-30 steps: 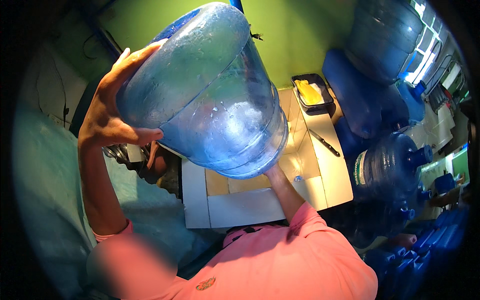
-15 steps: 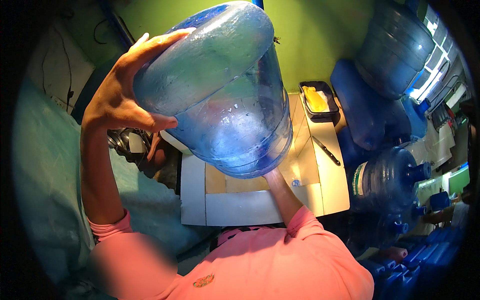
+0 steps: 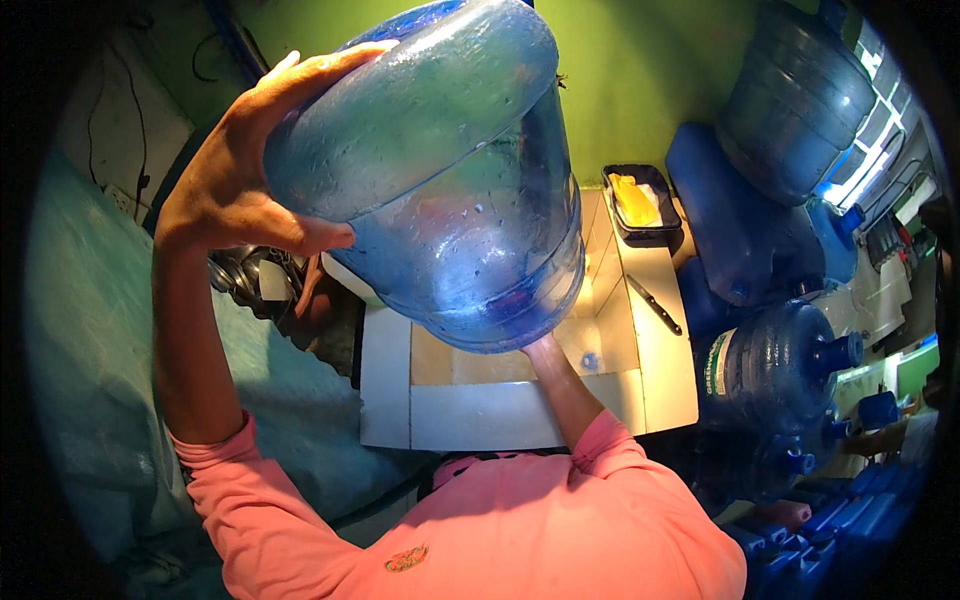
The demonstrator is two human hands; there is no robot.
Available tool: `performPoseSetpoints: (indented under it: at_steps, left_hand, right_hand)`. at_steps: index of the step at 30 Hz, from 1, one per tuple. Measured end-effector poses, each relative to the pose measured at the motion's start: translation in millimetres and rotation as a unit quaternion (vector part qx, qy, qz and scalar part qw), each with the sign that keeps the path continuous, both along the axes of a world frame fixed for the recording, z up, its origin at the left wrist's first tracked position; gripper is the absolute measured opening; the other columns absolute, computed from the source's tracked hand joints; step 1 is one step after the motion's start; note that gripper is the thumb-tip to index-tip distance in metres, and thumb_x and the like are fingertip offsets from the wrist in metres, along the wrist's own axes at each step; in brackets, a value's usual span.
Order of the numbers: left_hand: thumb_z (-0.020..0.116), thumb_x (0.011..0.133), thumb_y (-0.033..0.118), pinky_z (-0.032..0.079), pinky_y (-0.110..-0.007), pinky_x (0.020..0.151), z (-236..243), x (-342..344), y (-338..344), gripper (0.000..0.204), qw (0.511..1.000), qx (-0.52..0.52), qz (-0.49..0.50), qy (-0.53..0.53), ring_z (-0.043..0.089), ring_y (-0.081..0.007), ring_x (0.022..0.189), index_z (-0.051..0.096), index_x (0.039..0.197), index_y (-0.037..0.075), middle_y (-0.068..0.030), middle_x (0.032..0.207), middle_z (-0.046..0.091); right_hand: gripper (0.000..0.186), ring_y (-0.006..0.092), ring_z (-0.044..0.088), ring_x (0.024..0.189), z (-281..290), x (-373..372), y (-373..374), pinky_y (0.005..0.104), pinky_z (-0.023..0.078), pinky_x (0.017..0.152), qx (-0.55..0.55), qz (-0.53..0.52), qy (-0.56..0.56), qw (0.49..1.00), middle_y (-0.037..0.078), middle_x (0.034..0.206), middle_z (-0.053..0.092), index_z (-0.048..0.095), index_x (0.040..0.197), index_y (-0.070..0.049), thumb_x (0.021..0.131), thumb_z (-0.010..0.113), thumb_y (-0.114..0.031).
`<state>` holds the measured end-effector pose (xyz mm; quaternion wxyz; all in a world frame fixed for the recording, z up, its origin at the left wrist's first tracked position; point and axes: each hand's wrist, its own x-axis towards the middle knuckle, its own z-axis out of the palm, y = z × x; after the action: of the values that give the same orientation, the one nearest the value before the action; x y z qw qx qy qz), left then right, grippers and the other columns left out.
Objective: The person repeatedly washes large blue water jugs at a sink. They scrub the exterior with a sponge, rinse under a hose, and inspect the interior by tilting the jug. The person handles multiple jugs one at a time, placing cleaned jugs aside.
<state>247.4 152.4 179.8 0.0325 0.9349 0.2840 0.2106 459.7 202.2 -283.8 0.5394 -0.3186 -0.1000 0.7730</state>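
the big blue water jug [image 3: 440, 170] is held up high, tilted, filling the twelve o'clock part of the view, its flat bottom turned toward the camera and its neck hidden on the far side. it looks see-through, beaded with drops and empty or nearly so, so it should handle light but slippery. the step in hand seems to be looking it over or rinsing it; the next move would call for a firm two-handed hold while it is turned or lowered. the left hand [image 3: 235, 190] at nine o'clock lies spread flat against its side, fingers wrapped over the shoulder, thumb under. the right hand is hidden behind the jug's bottom edge, only the forearm [image 3: 565, 385] showing, so its grip cannot be told. below, at six o'clock, sits a white tiled counter [image 3: 480, 415]; at three o'clock lie a black knife [image 3: 655, 305], a black tray [image 3: 640, 200] and more blue jugs [image 3: 775, 365].
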Motion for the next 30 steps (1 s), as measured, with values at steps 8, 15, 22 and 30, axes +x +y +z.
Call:
performPoseSetpoints:
  at_steps: [8,15,22,30]
  left_hand:
    - [0.087,0.049,0.035,0.05,-0.042,0.098,-2.2,2.6,-0.5,0.103,1.0,0.0,-0.011,-0.007,0.061,-0.0281,0.112,0.053,0.143,0.01,-0.0124,0.124,0.058]
    - [0.086,0.048,0.042,0.047,-0.043,0.097,-5.0,4.9,0.5,0.102,0.997,0.064,-0.001,0.043,0.06,-0.0294,0.109,0.055,0.141,0.012,-0.0135,0.119,0.061]
    - [0.086,0.05,0.05,0.012,-0.062,0.12,-7.9,32.4,-13.4,0.106,0.987,0.086,0.058,0.124,0.05,-0.0338,0.135,0.051,0.144,0.013,-0.0103,0.144,0.054]
    - [0.088,0.053,0.064,0.012,-0.061,0.118,-48.5,23.1,-48.9,0.113,0.997,-0.054,0.0,0.059,0.05,-0.0329,0.134,0.051,0.141,0.004,-0.0135,0.141,0.056]
  right_hand:
    - [0.033,0.0204,0.065,0.079,-3.3,-3.8,-5.0,0.0351,0.055,0.082,-0.003,0.003,-0.003,1.0,0.007,0.088,0.067,0.065,0.096,-0.009,0.095,0.052,-0.039]
    - [0.033,0.0204,0.065,0.079,-1.6,-8.0,-8.1,0.0352,0.055,0.082,-0.007,0.017,0.0,1.0,0.007,0.087,0.067,0.065,0.096,-0.009,0.094,0.052,-0.039]
    - [0.032,0.0204,0.065,0.078,-2.2,-14.7,-14.8,0.0353,0.055,0.082,-0.011,0.029,0.013,0.999,0.007,0.087,0.067,0.065,0.096,-0.009,0.094,0.053,-0.039]
    - [0.032,0.0204,0.065,0.078,3.8,16.2,-31.2,0.0354,0.055,0.082,-0.029,0.008,0.047,0.998,0.006,0.086,0.066,0.065,0.096,-0.009,0.094,0.053,-0.039]
